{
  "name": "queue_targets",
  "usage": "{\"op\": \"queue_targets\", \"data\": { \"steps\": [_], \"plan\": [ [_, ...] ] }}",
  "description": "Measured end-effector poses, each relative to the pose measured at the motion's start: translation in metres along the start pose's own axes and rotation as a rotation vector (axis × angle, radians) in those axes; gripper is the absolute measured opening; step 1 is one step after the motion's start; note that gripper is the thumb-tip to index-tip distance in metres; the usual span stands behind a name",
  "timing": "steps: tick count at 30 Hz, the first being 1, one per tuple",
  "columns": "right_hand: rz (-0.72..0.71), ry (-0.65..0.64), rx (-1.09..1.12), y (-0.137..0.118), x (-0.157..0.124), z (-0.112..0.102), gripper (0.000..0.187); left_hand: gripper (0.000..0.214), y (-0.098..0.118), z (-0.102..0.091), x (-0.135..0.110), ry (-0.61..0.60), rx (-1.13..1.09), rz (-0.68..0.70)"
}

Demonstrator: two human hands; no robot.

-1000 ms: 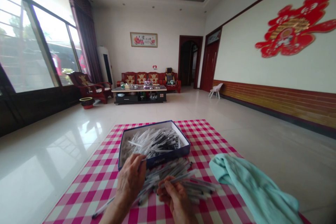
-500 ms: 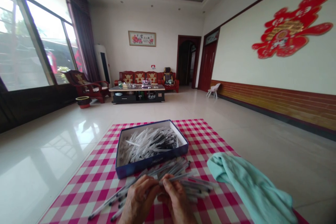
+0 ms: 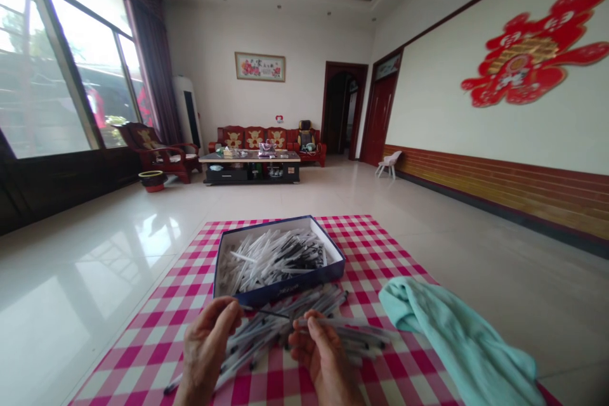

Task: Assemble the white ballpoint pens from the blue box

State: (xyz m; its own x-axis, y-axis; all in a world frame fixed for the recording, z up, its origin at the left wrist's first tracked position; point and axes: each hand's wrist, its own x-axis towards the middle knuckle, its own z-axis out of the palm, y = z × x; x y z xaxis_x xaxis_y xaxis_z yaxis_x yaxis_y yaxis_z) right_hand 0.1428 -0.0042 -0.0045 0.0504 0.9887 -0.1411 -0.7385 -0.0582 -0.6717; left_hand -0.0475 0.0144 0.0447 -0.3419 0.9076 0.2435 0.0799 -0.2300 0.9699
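Observation:
My left hand (image 3: 212, 336) pinches one end of a thin dark pen refill (image 3: 266, 312), which stretches across toward my right. Between thumb and fingers, my right hand (image 3: 321, 349) grips a clear pen barrel (image 3: 340, 322); the refill's other end meets it at my fingertips, and I cannot tell how far inside it goes. Below and around both hands lies a loose heap of pens (image 3: 266, 335) with dark tips. Just beyond them stands a blue shallow box (image 3: 292, 287), filled with many white and black plastic pen parts (image 3: 273, 257).
A pink-and-white checked cloth (image 3: 181, 304) covers the table. To the right lies a crumpled mint-green cloth (image 3: 457, 336), hanging toward the edge. Farther off across the tiled floor stand a low coffee table (image 3: 250, 168), a red wooden sofa (image 3: 223, 135) and a small chair (image 3: 389, 163).
My hands were close together and have spread apart, the left moving left. The dark refill now shows stretched between them. The view has shifted slightly.

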Motion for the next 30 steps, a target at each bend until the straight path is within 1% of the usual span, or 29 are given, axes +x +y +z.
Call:
{"op": "queue_targets", "data": {
  "steps": [3, 5, 10, 13, 15, 18, 20, 22, 26, 30],
  "plan": [
    [-0.005, -0.009, -0.008, 0.001, 0.001, 0.000, 0.034, 0.036, 0.001, -0.008, 0.009, 0.174, -0.066, 0.000],
    [-0.003, -0.015, -0.024, 0.002, 0.000, -0.001, 0.035, 0.038, 0.002, -0.012, 0.013, 0.247, -0.046, -0.006],
    [0.010, -0.051, -0.055, 0.004, 0.000, -0.003, 0.033, 0.039, 0.003, -0.017, 0.018, 0.295, -0.003, -0.033],
    [0.009, -0.057, -0.053, 0.005, 0.001, -0.003, 0.035, 0.040, -0.002, -0.016, 0.021, 0.311, 0.080, -0.015],
    [0.009, -0.053, -0.054, 0.005, 0.001, -0.002, 0.037, 0.041, -0.008, -0.013, 0.024, 0.284, 0.138, 0.029],
    [0.014, -0.050, -0.062, 0.003, 0.001, 0.000, 0.039, 0.037, -0.012, -0.001, 0.031, 0.180, 0.309, 0.138],
    [0.020, -0.055, -0.066, 0.002, 0.001, 0.001, 0.040, 0.031, -0.010, 0.011, 0.038, 0.122, 0.462, 0.201],
    [0.028, -0.062, -0.066, 0.000, 0.001, 0.002, 0.039, 0.024, -0.005, 0.024, 0.045, 0.096, 0.556, 0.238],
    [0.026, -0.078, -0.071, 0.001, 0.002, 0.001, 0.038, 0.016, 0.006, 0.045, 0.056, 0.055, 0.629, 0.276],
    [0.000, -0.099, -0.095, 0.004, 0.002, 0.000, 0.037, 0.020, 0.012, 0.051, 0.057, -0.041, 0.684, 0.334]
  ]
}}
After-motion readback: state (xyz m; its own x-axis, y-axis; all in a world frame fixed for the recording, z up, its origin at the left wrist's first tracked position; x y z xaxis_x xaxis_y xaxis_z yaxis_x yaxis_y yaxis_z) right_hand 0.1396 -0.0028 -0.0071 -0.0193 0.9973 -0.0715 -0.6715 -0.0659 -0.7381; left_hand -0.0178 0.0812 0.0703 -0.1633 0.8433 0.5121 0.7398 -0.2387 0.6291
